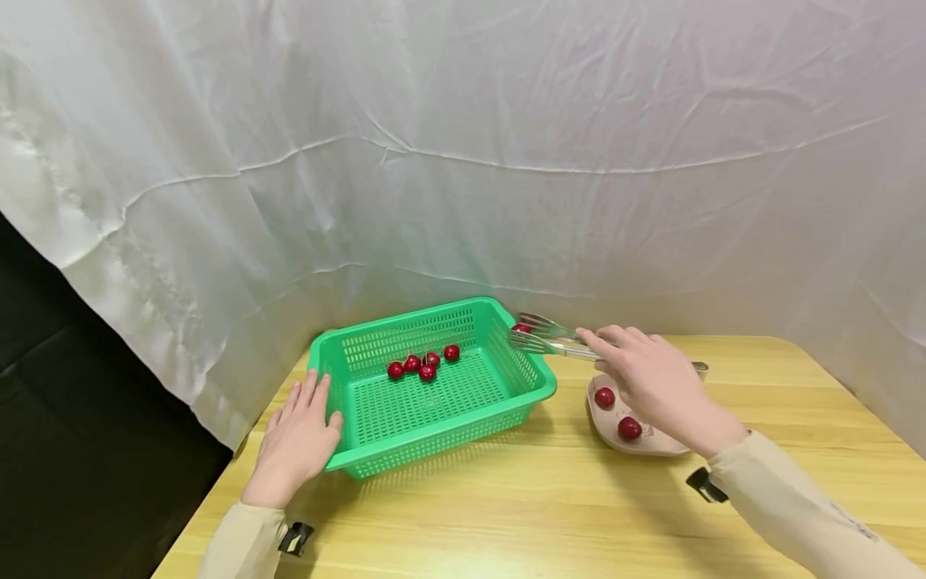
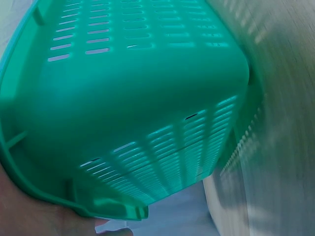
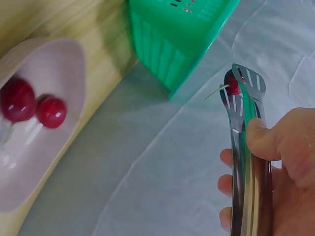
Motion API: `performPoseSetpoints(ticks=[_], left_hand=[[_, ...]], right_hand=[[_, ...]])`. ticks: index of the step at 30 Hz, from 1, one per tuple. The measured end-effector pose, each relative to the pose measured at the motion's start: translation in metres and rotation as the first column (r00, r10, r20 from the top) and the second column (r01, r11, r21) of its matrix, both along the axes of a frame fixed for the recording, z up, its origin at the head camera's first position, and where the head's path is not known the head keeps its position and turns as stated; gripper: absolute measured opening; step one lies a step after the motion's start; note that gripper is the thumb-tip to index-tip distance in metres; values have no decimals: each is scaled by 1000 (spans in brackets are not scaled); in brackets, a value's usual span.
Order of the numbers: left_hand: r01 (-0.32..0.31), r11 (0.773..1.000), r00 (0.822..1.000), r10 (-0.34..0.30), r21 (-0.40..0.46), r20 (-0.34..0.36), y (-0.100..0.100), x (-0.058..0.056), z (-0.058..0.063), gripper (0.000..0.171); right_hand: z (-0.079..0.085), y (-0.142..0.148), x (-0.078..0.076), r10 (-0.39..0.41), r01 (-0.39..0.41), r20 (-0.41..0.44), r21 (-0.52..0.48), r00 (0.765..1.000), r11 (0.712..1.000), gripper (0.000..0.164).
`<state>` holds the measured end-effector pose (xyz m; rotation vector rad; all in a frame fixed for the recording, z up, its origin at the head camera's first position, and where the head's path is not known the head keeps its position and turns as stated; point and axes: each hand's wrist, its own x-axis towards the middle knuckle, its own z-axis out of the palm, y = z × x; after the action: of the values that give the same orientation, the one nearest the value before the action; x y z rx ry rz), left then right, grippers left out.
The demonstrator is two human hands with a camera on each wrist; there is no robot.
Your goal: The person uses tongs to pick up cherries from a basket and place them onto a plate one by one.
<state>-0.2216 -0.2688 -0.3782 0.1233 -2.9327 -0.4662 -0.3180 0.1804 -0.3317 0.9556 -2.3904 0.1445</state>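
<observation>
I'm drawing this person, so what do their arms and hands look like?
Long beige sleeves reach both wrists, and a small black piece sits at each. The right sleeve has a greyish mark. The left hand and right hand wear no gloves.

I see a bright green basket (image 1: 448, 429) patterned with rows of slots, and deep red cherries (image 1: 428, 372), one with a pale green stem (image 3: 216, 92). The dish (image 1: 654, 445) reads pale pink to me, the slotted tongs (image 3: 238, 167) silver, the worktop (image 1: 506, 515) yellow with streaky wood grain. I get beige sleeves (image 1: 803, 503), a greyish-white curtain (image 1: 470, 217) and a black cloth (image 1: 87, 450).
</observation>
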Motion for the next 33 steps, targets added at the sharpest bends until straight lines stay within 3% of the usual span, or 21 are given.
performPoseSetpoints(ticks=[11, 18, 23, 33], left_hand=[[1, 1000, 1000, -1, -6, -5, -1, 0, 2, 64], [4, 1000, 1000, -4, -12, -10, 0, -1, 2, 63], [2, 1000, 1000, -2, -8, -5, 0, -1, 2, 64], [-2, 1000, 1000, 3, -6, 3, 0, -1, -1, 63]], right_hand=[[-8, 58, 12, -46, 45, 14, 25, 999, 999, 68], [-26, 90, 17, -82, 80, 52, 42, 995, 996, 60], [-39, 104, 16, -87, 81, 106, 56, 991, 995, 58], [-60, 109, 16, -44, 36, 98, 80, 994, 996, 77]])
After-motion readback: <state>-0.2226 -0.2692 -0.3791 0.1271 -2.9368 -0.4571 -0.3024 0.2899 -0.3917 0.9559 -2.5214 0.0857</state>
